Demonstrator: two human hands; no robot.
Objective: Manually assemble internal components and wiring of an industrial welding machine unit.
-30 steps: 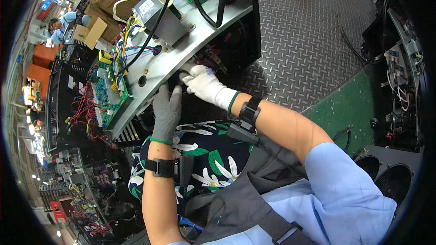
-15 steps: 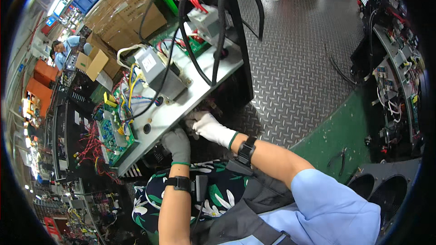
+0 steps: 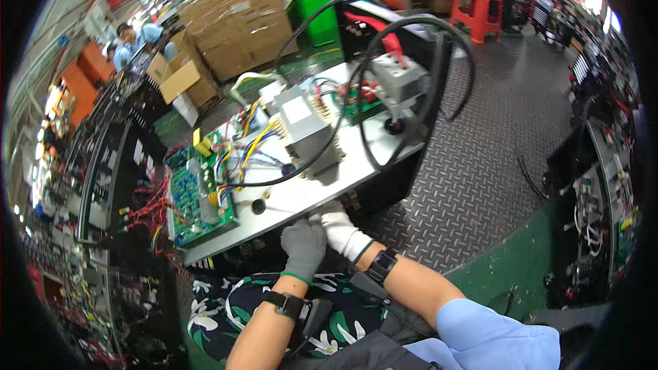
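A metal chassis plate [image 3: 291, 195] stands before me, tilted, carrying a grey box-shaped transformer [image 3: 305, 130], a green circuit board [image 3: 199, 195] and a smaller grey block with red-sleeved leads [image 3: 399, 79]. Just below the plate's front edge is my left hand [image 3: 303, 245] in a grey glove, its fingers curled closed; whatever they hold is hidden. Close beside it, my right hand [image 3: 343, 234] in a white glove reaches beneath the same edge, and its fingertips are out of sight. A thick black cable [image 3: 363, 89] loops over the chassis from its dark end panel [image 3: 433, 103].
Red wires [image 3: 147, 209] hang off the board's left side. More opened units [image 3: 593, 212] line the right. Beyond are cardboard boxes [image 3: 236, 24], a green bin [image 3: 322, 10] and a red stool [image 3: 476, 10]. Other people [image 3: 140, 38] are at the far left.
The view has shifted, so the chassis appears farther right and more of the background shows. My right hand's fingers, partly visible before, are now tucked under the plate edge; both hands stay close together.
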